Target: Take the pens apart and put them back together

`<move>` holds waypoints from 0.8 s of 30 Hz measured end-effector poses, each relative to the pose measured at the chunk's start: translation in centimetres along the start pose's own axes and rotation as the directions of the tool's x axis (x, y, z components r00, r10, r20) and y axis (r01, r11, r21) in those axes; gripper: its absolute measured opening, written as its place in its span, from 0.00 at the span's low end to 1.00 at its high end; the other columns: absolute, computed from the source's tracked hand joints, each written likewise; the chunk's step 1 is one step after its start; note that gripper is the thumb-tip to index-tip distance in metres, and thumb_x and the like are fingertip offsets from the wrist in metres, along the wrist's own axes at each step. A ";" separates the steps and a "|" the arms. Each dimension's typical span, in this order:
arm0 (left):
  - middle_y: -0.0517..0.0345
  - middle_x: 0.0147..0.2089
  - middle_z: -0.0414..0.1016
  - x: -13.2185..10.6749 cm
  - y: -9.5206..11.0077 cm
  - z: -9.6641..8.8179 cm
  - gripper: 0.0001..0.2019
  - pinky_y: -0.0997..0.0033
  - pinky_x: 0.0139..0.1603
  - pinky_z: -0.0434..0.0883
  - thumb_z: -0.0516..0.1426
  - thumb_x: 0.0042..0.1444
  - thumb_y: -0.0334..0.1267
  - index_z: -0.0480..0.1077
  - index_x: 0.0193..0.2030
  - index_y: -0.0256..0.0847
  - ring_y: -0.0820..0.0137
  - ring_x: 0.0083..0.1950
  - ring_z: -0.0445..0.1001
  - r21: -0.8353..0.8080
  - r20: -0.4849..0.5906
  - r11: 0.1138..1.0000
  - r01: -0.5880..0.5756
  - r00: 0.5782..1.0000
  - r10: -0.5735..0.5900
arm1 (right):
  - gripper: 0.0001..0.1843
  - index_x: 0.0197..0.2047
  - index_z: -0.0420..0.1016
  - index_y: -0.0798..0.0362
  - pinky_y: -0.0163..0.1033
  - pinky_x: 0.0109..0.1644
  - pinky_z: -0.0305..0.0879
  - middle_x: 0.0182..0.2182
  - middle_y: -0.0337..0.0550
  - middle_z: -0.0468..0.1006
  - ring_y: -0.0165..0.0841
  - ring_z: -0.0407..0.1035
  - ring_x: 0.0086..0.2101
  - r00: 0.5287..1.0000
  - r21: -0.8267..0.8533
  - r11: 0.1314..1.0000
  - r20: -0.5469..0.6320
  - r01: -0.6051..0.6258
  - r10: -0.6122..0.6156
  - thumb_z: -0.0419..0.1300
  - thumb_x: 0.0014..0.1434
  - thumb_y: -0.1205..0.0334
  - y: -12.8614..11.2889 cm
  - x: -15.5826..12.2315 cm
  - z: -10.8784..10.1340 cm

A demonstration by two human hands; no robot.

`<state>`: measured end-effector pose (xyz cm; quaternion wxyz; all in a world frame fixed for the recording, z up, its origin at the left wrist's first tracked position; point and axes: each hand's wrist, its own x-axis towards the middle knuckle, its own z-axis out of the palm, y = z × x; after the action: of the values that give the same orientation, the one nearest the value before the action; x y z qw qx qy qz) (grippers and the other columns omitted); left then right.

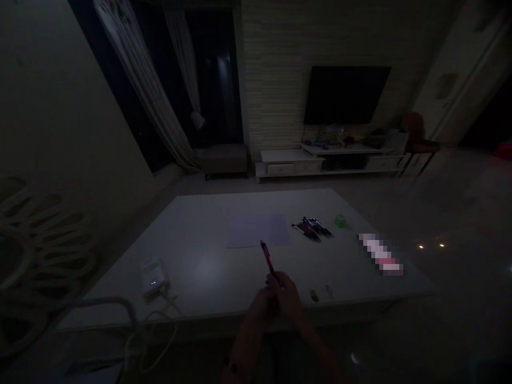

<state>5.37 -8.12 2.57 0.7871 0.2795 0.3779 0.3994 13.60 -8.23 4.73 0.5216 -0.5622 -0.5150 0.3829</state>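
Note:
A red and black pen (267,257) points up and away over the table. My right hand (290,300) is closed around its lower part. Pressed against it is my left hand (262,305), also closed; its fingertips are hidden, so what they grip does not show. Just beyond the pen's tip lies a sheet of white paper (256,232). Several pens (310,228) are bunched to the right of the paper. Two small items lie right of my right hand: a dark yellowish one (314,295) and a pale one (328,291), too dim to name.
The white table (200,218) also bears a green sharpener-like block (340,220), a blurred-out phone-like object (380,255) at right, and a white adapter-like box (153,277) with cables at left. A patterned chair back (44,240) stands at left. The room is dim.

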 end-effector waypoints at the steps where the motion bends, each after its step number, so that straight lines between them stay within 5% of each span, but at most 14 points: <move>1: 0.54 0.34 0.71 0.0 0.1 0.0 0.21 0.69 0.37 0.67 0.64 0.39 0.50 0.71 0.36 0.37 0.67 0.36 0.72 0.132 -0.056 0.990 -0.057 0.996 0.065 | 0.22 0.34 0.76 0.54 0.36 0.38 0.65 0.32 0.46 0.78 0.36 0.71 0.34 1.000 -0.022 1.000 -0.004 -0.014 0.013 0.53 0.56 0.44 0.2 0.3 -0.5; 3: 0.51 0.37 0.72 0.1 1.1 -0.8 0.23 0.66 0.38 0.68 0.61 0.45 0.52 0.71 0.43 0.38 0.65 0.38 0.72 0.501 -0.156 0.841 -0.205 0.934 0.321 | 0.23 0.34 0.76 0.54 0.36 0.35 0.63 0.30 0.47 0.78 0.36 0.71 0.31 1.000 -0.113 0.993 -0.016 -0.025 0.024 0.51 0.57 0.44 0.7 0.8 -1.9; 5: 0.49 0.46 0.71 0.5 2.5 -2.0 0.24 0.61 0.45 0.67 0.58 0.51 0.50 0.66 0.53 0.42 0.62 0.45 0.71 0.845 -0.079 0.439 -0.306 0.741 0.667 | 0.21 0.34 0.77 0.54 0.35 0.34 0.61 0.29 0.46 0.79 0.35 0.71 0.29 1.000 -0.262 0.965 0.011 -0.008 0.011 0.51 0.58 0.46 1.2 1.5 -3.5; 6: 0.47 0.52 0.68 0.9 3.2 -2.7 0.24 0.58 0.51 0.64 0.56 0.54 0.48 0.64 0.56 0.44 0.60 0.51 0.68 0.929 0.071 0.187 -0.320 0.649 0.757 | 0.20 0.34 0.78 0.53 0.35 0.33 0.60 0.28 0.45 0.79 0.34 0.71 0.29 0.998 -0.327 0.945 0.059 0.019 0.001 0.52 0.57 0.47 1.3 2.0 -4.2; 8: 0.48 0.58 0.64 1.8 4.4 -3.9 0.21 0.52 0.60 0.55 0.55 0.57 0.44 0.63 0.57 0.48 0.58 0.60 0.61 0.912 0.404 -0.273 -0.306 0.561 0.722 | 0.17 0.33 0.78 0.53 0.34 0.33 0.59 0.28 0.44 0.79 0.33 0.70 0.28 0.981 -0.375 0.922 0.192 0.097 -0.025 0.55 0.56 0.49 1.3 3.1 -5.1; 10: 0.51 0.54 0.68 3.1 5.2 -5.0 0.14 0.50 0.61 0.51 0.52 0.59 0.39 0.67 0.52 0.49 0.61 0.58 0.63 0.795 0.594 -0.530 -0.295 0.556 0.582 | 0.18 0.31 0.79 0.54 0.33 0.32 0.58 0.25 0.42 0.78 0.31 0.68 0.26 0.955 -0.324 0.936 0.295 0.135 -0.035 0.55 0.55 0.49 1.4 4.4 -5.2; 12: 0.54 0.44 0.73 4.5 5.7 -5.8 0.09 0.56 0.57 0.56 0.50 0.61 0.36 0.69 0.44 0.46 0.66 0.48 0.69 0.729 0.646 -0.616 -0.298 0.596 0.477 | 0.22 0.27 0.77 0.56 0.32 0.28 0.55 0.19 0.40 0.73 0.28 0.64 0.22 0.958 -0.263 0.962 0.286 0.074 0.005 0.54 0.55 0.46 1.8 5.7 -4.5; 15: 0.56 0.35 0.72 6.2 5.7 -6.7 0.08 0.65 0.44 0.61 0.49 0.61 0.35 0.69 0.42 0.42 0.68 0.38 0.69 0.734 0.609 -0.631 -0.250 0.653 0.451 | 0.27 0.20 0.72 0.57 0.32 0.23 0.51 0.12 0.36 0.64 0.26 0.58 0.17 0.981 -0.174 0.978 0.136 -0.115 0.140 0.53 0.53 0.40 2.9 7.2 -2.7; 18: 0.55 0.35 0.71 7.0 5.2 -7.1 0.08 0.67 0.39 0.60 0.49 0.61 0.34 0.68 0.44 0.42 0.67 0.38 0.68 0.758 0.574 -0.625 -0.187 0.648 0.501 | 0.29 0.17 0.65 0.54 0.32 0.22 0.51 0.12 0.35 0.61 0.26 0.55 0.16 0.977 -0.081 0.974 0.007 -0.213 0.214 0.47 0.56 0.39 4.2 7.9 -0.8; 24: 0.55 0.34 0.71 6.9 4.4 -6.7 0.09 0.67 0.38 0.60 0.49 0.62 0.34 0.67 0.45 0.41 0.67 0.37 0.67 0.762 0.584 -0.619 -0.192 0.617 0.527 | 0.24 0.21 0.65 0.53 0.33 0.24 0.53 0.14 0.39 0.64 0.30 0.60 0.20 0.988 -0.203 0.967 -0.059 -0.153 0.144 0.44 0.61 0.49 4.8 8.3 0.5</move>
<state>0.79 0.92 -0.42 -0.0978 0.8610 0.4413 0.2332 15.44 0.32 0.82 0.4414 -0.6585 -0.4971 0.3529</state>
